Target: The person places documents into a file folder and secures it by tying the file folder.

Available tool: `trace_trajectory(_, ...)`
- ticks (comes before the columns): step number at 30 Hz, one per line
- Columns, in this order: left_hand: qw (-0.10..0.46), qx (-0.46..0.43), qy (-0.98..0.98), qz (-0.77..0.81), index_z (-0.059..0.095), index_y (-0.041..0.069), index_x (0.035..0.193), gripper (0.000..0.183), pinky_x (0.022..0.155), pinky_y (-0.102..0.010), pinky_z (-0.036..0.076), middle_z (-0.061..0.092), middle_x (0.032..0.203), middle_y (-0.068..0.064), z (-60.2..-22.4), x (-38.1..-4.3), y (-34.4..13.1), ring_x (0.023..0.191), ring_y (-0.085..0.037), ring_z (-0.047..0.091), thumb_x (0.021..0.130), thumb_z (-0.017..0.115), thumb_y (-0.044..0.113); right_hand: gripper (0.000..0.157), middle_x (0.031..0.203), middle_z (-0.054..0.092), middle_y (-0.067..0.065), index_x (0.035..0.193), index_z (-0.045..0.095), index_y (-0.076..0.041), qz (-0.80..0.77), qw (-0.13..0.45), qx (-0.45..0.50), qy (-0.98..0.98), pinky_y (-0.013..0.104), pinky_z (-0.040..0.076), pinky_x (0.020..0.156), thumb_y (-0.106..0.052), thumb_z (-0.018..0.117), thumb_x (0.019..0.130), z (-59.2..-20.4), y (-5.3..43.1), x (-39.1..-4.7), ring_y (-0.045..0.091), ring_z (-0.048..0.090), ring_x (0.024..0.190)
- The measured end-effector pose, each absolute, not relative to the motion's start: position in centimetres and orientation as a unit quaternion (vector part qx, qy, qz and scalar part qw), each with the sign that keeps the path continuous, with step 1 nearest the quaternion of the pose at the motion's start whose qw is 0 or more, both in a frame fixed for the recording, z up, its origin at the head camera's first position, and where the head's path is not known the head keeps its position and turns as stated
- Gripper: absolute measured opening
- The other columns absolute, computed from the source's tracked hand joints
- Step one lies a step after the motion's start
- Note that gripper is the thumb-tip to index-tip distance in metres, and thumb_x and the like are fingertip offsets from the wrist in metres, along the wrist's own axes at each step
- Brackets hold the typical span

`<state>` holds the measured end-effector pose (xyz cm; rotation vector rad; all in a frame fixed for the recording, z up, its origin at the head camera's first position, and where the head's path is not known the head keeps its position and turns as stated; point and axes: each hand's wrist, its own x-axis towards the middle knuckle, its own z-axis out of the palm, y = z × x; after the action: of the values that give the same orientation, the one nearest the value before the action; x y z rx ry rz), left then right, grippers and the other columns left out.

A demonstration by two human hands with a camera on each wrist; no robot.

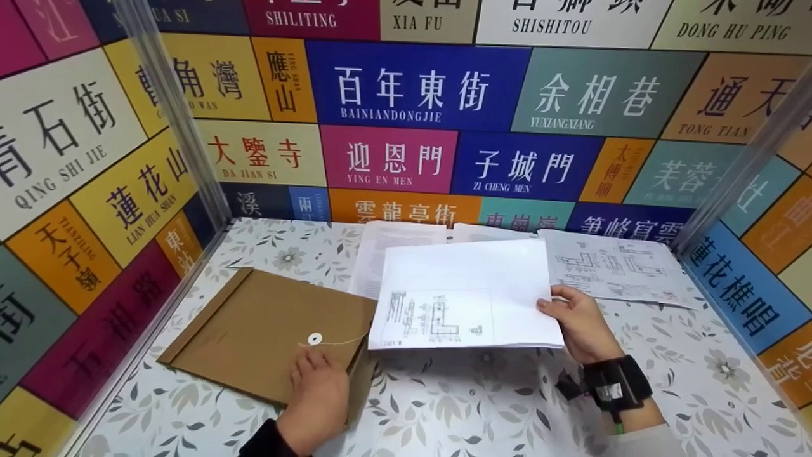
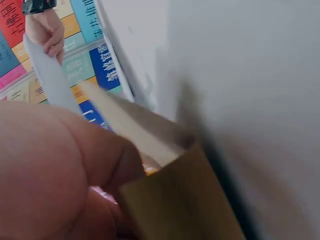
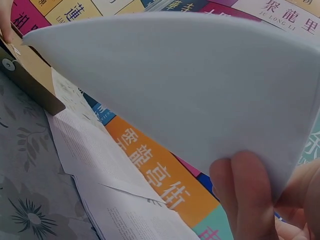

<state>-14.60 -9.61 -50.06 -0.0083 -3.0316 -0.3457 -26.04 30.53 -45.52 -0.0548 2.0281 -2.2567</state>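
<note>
My right hand pinches a stack of white papers by its right edge, thumb on top and fingers beneath. A technical drawing is printed on the lower left of the top sheet. The stack hangs above the table, its left edge beside the kraft string-tie envelope. My left hand grips that brown envelope near its lower right edge, fingers lying over the face just below the white button. A thin string runs from the button. In the left wrist view the envelope's edge spreads apart near my hand.
More printed sheets lie at the back of the table, partly hidden behind the held stack. A sheet with drawings lies back right. Panels covered in colourful street-name signs enclose the floral-patterned table at the back and sides.
</note>
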Motion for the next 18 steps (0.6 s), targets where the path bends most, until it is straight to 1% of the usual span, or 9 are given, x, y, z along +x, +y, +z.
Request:
trace_trajectory(2, 0.064, -0.001, -0.992, -0.109, 0.048, -0.029, 0.126, 0.051, 0.104, -0.075, 0.035, 0.043, 0.131, -0.056, -49.5, -14.9, -9.5, 0.125, -0.069, 0.043, 0.085, 0.066, -0.006, 0.037, 0.1, 0.075, 0.01, 0.133, 0.046, 0.015, -0.746, 0.054, -0.019, 0.664, 0.032, 0.062, 0.07, 0.002, 0.061, 0.102, -45.6, 30.6, -26.0, 0.021, 0.076, 0.085)
trace_trajectory(4, 0.09, 0.0, -0.991, -0.104, 0.052, -0.027, 0.124, 0.036, 0.101, -0.075, 0.038, 0.048, 0.128, -0.054, -48.9, -15.5, -9.4, 0.122, -0.068, 0.047, 0.091, 0.052, -0.013, 0.035, 0.1, 0.075, 0.01, 0.132, 0.047, 0.014, -0.749, 0.055, -0.018, 0.66, 0.032, 0.062, 0.07, 0.002, 0.062, 0.102, -45.6, 30.6, -26.0, 0.021, 0.076, 0.084)
trace_trajectory(5, 0.104, 0.0, -0.989, -0.101, 0.054, -0.026, 0.123, 0.032, 0.1, -0.074, 0.04, 0.05, 0.127, -0.053, -48.7, -15.8, -9.3, 0.12, -0.067, 0.05, 0.094, 0.044, -0.014, 0.034, 0.1, 0.075, 0.01, 0.131, 0.048, 0.014, -0.75, 0.055, -0.018, 0.658, 0.032, 0.062, 0.07, 0.003, 0.062, 0.102, -45.5, 30.7, -26.0, 0.021, 0.076, 0.084)
trace_trajectory(6, 0.109, -0.001, -0.989, -0.096, 0.055, -0.025, 0.123, 0.033, 0.1, -0.074, 0.041, 0.051, 0.127, -0.053, -48.4, -16.2, -9.2, 0.12, -0.067, 0.05, 0.095, 0.042, -0.015, 0.033, 0.1, 0.075, 0.01, 0.13, 0.049, 0.013, -0.751, 0.055, -0.017, 0.657, 0.032, 0.062, 0.07, 0.003, 0.062, 0.101, -45.5, 30.7, -26.0, 0.021, 0.076, 0.084)
trace_trajectory(9, 0.143, -0.008, -0.986, -0.085, 0.058, -0.023, 0.118, 0.03, 0.093, -0.073, 0.045, 0.056, 0.124, -0.05, -48.1, -17.1, -8.7, 0.114, -0.066, 0.054, 0.095, 0.041, -0.013, 0.03, 0.1, 0.075, 0.009, 0.128, 0.051, 0.013, -0.752, 0.053, -0.015, 0.656, 0.032, 0.062, 0.07, 0.004, 0.061, 0.101, -45.4, 30.8, -25.9, 0.02, 0.076, 0.084)
trace_trajectory(11, 0.163, -0.011, -0.983, -0.082, 0.059, -0.021, 0.115, 0.028, 0.092, -0.072, 0.046, 0.057, 0.122, -0.048, -47.9, -17.6, -8.3, 0.113, -0.064, 0.056, 0.095, 0.041, -0.013, 0.029, 0.099, 0.076, 0.009, 0.127, 0.052, 0.013, -0.751, 0.05, -0.015, 0.658, 0.032, 0.062, 0.07, 0.005, 0.06, 0.101, -45.3, 30.9, -25.8, 0.02, 0.076, 0.084)
trace_trajectory(14, 0.186, -0.014, -0.979, -0.082, 0.06, -0.019, 0.112, 0.025, 0.093, -0.071, 0.046, 0.059, 0.121, -0.046, -47.9, -18.4, -7.5, 0.113, -0.062, 0.057, 0.092, 0.045, -0.015, 0.029, 0.099, 0.076, 0.009, 0.128, 0.052, 0.014, -0.749, 0.044, -0.017, 0.661, 0.032, 0.062, 0.069, 0.005, 0.06, 0.101, -45.2, 31.1, -25.8, 0.02, 0.075, 0.084)
trace_trajectory(16, 0.191, -0.012, -0.978, -0.085, 0.06, -0.019, 0.112, 0.025, 0.096, -0.07, 0.044, 0.059, 0.122, -0.045, -47.9, -18.8, -6.9, 0.116, -0.061, 0.056, 0.091, 0.047, -0.016, 0.03, 0.098, 0.076, 0.009, 0.128, 0.052, 0.014, -0.748, 0.045, -0.019, 0.662, 0.032, 0.062, 0.068, 0.005, 0.06, 0.101, -45.1, 31.1, -25.8, 0.02, 0.076, 0.083)
trace_trajectory(18, 0.19, -0.009, -0.977, -0.093, 0.06, -0.018, 0.114, 0.027, 0.099, -0.07, 0.042, 0.059, 0.123, -0.045, -47.8, -19.2, -6.5, 0.118, -0.06, 0.055, 0.092, 0.046, -0.016, 0.032, 0.097, 0.076, 0.009, 0.129, 0.051, 0.014, -0.745, 0.049, -0.022, 0.664, 0.032, 0.062, 0.067, 0.004, 0.06, 0.101, -45.0, 31.2, -25.8, 0.02, 0.076, 0.081)
